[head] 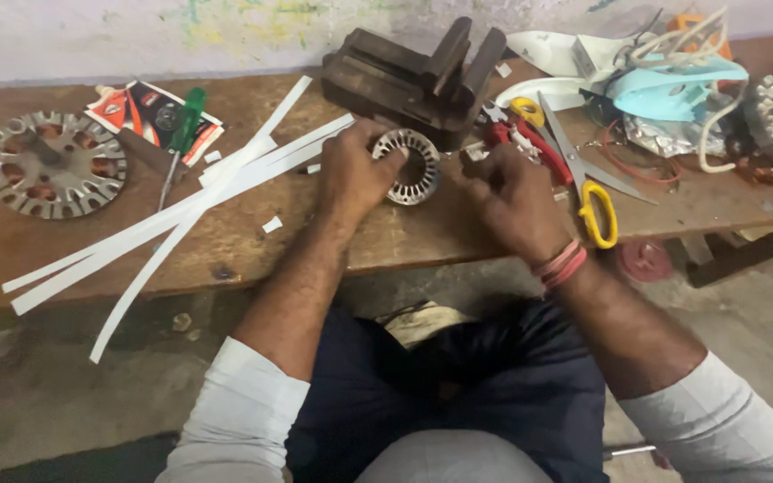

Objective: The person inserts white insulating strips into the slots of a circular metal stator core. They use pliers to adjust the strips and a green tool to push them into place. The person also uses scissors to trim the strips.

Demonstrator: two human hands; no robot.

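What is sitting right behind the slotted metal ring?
Directly behind the slotted metal ring stands a dark bench vise. The left hand covers the ring's left edge, so whatever lies there is hidden.

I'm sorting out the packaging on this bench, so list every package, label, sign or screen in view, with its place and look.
Printed packet: far left part of the wooden bench, between the round metal disc and the white paper strips; flat, rectangular, red, white and black, lying under a green-handled screwdriver.
Crumpled silvery wrapper: far right, under the pale blue casing; kind unclear.
No signs or screens in view.
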